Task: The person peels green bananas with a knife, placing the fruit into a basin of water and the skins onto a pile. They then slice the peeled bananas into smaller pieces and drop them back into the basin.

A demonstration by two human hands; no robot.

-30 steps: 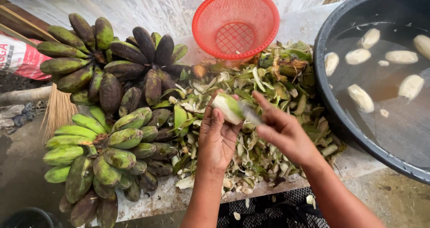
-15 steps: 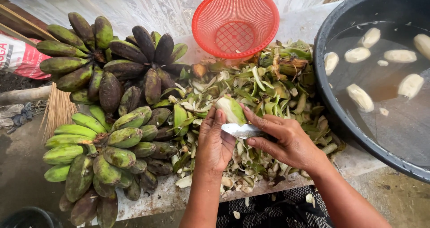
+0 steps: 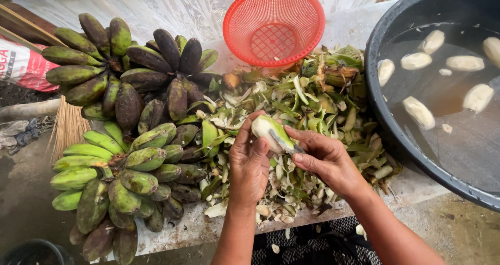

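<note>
My left hand grips a partly peeled green banana, its pale flesh showing on the left side. My right hand holds a small knife with the blade laid against the banana's lower right side. Both hands hover over a heap of green banana peels on the work surface.
Bunches of green and dark unpeeled bananas lie to the left. A red plastic basket stands behind the peels. A large black tub at right holds water with several peeled bananas. A broom and a sack lie far left.
The knife blade has slid from across the banana's base up along its right side, and the banana has turned slightly in my left hand.
</note>
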